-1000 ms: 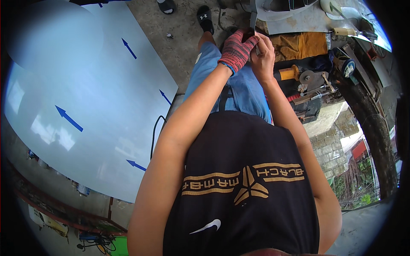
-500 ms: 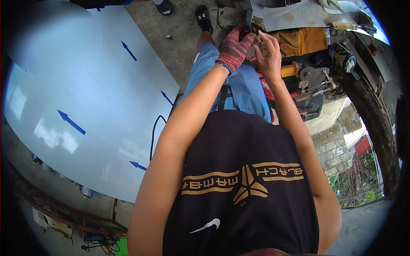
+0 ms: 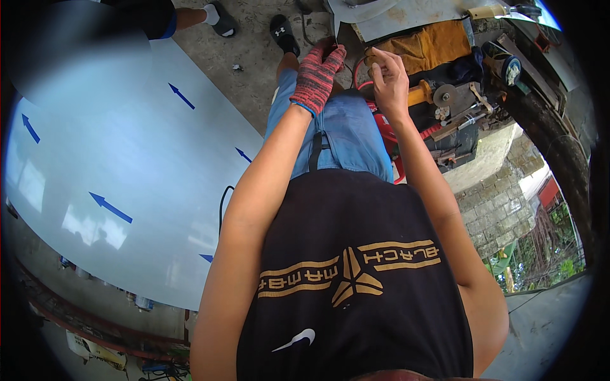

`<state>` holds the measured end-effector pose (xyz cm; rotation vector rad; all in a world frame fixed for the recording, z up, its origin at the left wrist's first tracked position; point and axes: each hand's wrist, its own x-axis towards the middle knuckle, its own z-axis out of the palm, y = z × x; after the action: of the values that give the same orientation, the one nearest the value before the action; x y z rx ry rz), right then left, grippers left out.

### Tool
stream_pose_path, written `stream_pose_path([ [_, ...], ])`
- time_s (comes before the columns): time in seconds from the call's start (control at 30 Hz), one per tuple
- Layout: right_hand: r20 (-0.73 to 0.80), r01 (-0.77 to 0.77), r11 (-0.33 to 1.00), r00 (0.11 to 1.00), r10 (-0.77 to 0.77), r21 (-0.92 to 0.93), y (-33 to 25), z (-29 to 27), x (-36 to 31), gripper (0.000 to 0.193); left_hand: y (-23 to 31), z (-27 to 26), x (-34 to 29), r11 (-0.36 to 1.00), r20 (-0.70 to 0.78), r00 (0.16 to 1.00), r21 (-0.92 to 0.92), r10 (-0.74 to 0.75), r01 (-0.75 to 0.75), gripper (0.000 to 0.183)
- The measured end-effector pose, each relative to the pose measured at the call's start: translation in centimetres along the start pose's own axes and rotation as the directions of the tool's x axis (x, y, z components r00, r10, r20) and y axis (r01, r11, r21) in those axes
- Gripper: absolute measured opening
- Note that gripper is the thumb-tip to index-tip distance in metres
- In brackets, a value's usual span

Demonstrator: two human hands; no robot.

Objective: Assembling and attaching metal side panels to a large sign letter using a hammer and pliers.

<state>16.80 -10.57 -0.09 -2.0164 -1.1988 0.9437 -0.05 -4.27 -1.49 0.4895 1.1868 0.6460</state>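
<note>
My left hand [image 3: 315, 77] wears a red-and-black knit work glove with a blue cuff. It is closed above my lap, its fingers around something dark that I cannot make out. My bare right hand [image 3: 390, 82] is raised to the right of it, fingers loosely bent and apart, with nothing visible in them. Behind the right fingers lies a tan leather work glove [image 3: 426, 47], and a thin red cord [image 3: 359, 73] curves between the two hands. A yellow angle grinder [image 3: 420, 94] with a grey disc rests just right of my right wrist.
A large pale sheet [image 3: 146, 159] with blue arrows fills the left side. Metal sheet [image 3: 400, 19] lies at the top right, near a wooden-handled brush [image 3: 489, 11]. A round tin [image 3: 510, 70] stands at the right. Another person's sandaled foot [image 3: 223, 20] shows at the top.
My left hand has shifted left, away from the right hand, and the gap between them has widened. The view has also shifted, and more of the other person's leg shows at the top.
</note>
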Motion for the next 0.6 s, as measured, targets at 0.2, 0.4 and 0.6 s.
stream_pose_path([
  [0.2,0.014,-0.074,0.996,0.997,0.074,0.053,0.6,-0.4,-0.1,0.031,-1.0,-0.6,0.3,1.000,0.003,1.000,0.010,0.026,-0.026,0.034],
  [0.4,0.029,-0.092,0.996,0.995,0.092,-0.013,0.9,-1.5,0.7,0.028,-2.2,-0.4,1.0,0.986,-0.005,0.992,0.107,0.127,-0.126,0.037],
  [0.6,0.054,-0.104,0.993,0.993,0.106,-0.052,1.1,-1.8,1.7,0.026,-1.8,-0.3,0.6,0.993,-0.040,0.997,0.093,0.072,-0.068,0.039],
])
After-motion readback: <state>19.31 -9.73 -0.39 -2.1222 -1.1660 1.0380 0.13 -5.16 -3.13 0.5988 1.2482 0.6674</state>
